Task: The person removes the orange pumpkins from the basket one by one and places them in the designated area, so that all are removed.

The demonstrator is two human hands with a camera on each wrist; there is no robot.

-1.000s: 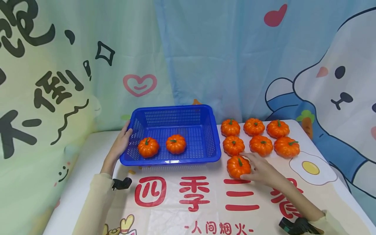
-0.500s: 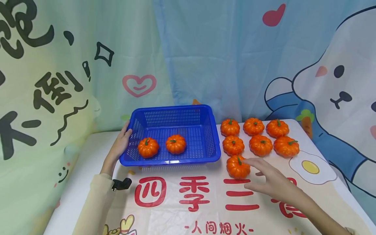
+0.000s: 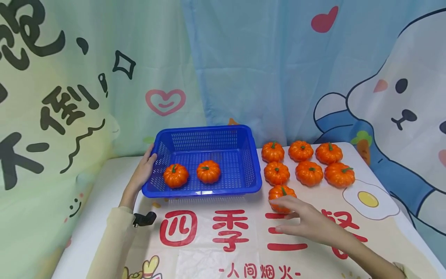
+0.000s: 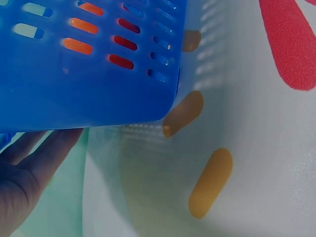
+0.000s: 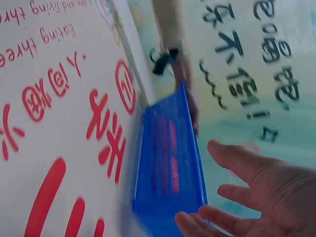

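Observation:
A blue plastic basket [image 3: 205, 192] with perforated walls holds two small orange pumpkins, one at left [image 3: 175, 176] and one near its middle [image 3: 208, 172]. My left hand [image 3: 142, 170] rests against the basket's left side, its fingers extended along the outer wall; in the left wrist view the fingertips disappear behind the blue plastic. My right hand [image 3: 306, 221] hovers with spread fingers over the table, holding nothing. Its fingers overlap the nearest pumpkin [image 3: 278, 192], partly hiding it. In the right wrist view the palm and spread fingers [image 5: 237, 158] show nothing between them.
Beyond the right hand several pumpkins stand in rows right of the basket, among them a middle one [image 3: 309, 173] and a far-right one [image 3: 339, 174]. A printed cloth [image 3: 195, 259] covers the table. A curtain [image 3: 244, 77] hangs right behind.
My right hand has let go of the nearest pumpkin, drawn back toward the right, then come leftward in front of it. The left hand and basket stay put.

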